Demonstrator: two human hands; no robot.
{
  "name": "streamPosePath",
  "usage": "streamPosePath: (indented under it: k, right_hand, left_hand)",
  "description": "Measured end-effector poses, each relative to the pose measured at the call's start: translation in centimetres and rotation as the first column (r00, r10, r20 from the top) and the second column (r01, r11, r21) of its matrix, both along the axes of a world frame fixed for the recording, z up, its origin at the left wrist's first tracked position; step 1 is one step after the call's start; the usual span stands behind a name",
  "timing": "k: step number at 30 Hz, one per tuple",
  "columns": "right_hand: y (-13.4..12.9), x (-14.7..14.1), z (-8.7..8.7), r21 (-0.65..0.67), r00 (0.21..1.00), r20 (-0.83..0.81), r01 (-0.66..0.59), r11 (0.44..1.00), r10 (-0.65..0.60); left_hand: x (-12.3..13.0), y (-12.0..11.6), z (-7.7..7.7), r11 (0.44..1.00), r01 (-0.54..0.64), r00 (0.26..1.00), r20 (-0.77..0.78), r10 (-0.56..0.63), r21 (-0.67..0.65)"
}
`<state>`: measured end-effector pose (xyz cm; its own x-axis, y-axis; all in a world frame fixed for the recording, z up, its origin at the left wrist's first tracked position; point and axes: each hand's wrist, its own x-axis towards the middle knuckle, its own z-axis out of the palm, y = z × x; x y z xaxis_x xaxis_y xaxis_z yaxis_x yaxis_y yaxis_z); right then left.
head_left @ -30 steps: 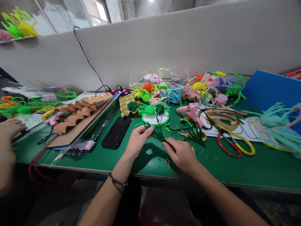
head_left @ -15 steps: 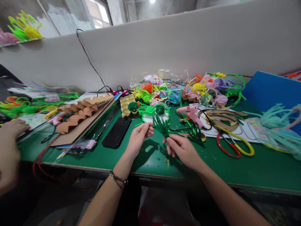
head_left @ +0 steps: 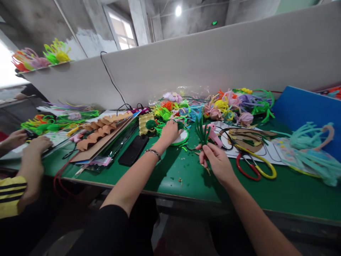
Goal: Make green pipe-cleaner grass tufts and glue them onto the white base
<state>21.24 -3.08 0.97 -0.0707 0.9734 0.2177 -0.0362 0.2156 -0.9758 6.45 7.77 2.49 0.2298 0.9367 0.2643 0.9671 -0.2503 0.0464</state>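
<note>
My right hand (head_left: 215, 160) pinches the lower end of a bunch of dark green pipe cleaners (head_left: 201, 131), which fan upward above the table. My left hand (head_left: 169, 133) reaches over a white disc with a bright green rim (head_left: 183, 137). A dark green pom-pom (head_left: 180, 125) shows just past my left fingers. The hand itself hides most of those fingers, so I cannot tell whether they grip anything. Another dark green pom-pom (head_left: 151, 124) and bright green pipe cleaners lie to the left of the disc. A pink glue gun (head_left: 214, 136) is behind the bunch.
Red-and-yellow-handled scissors (head_left: 255, 167) lie on the right, near teal pipe-cleaner pieces (head_left: 314, 142). A black phone (head_left: 133, 150) and cardboard strips (head_left: 98, 131) are on the left. Colourful pipe-cleaner bundles (head_left: 226, 105) line the partition. A co-worker's hands (head_left: 37, 144) are at far left.
My left hand has moved forward from beside the bunch to the white disc. My right hand has shifted right with the dark green bunch, and the view has tilted up slightly.
</note>
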Motion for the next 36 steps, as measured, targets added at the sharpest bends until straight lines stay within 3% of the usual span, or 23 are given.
streamPosePath:
  k: [6, 15, 23, 30, 36]
  right_hand:
    - [-0.3, 0.9, 0.0, 0.01, 1.0, -0.002, 0.009, 1.0, -0.009]
    - [-0.4, 1.2, 0.2, 0.027, 1.0, -0.018, 0.014, 1.0, -0.014]
    - [0.0, 2.0, 0.1, 0.078, 0.944, -0.235, 0.254, 0.964, -0.23]
    - [0.0, 2.1, -0.1, 0.105, 0.898, -0.317, 0.354, 0.929, -0.306]
    - [0.0, 2.0, -0.3, 0.105, 0.911, -0.286, 0.339, 0.935, -0.298]
  left_hand:
    - [1.2, 1.9, 0.0, 0.999, -0.047, 0.992, -0.12, 0.043, -0.026]
    - [1.8, 3.4, 0.6, 0.993, -0.022, 0.973, -0.23, -0.006, -0.119]
    - [1.7, 3.0, 0.8, 0.997, 0.037, 0.963, -0.265, -0.054, -0.067]
    - [0.7, 2.8, 2.8, 0.998, 0.04, 0.967, -0.251, -0.049, -0.041]
    - [-0.4, 1.9, 4.6, 0.967, 0.219, 0.936, -0.249, -0.247, -0.133]
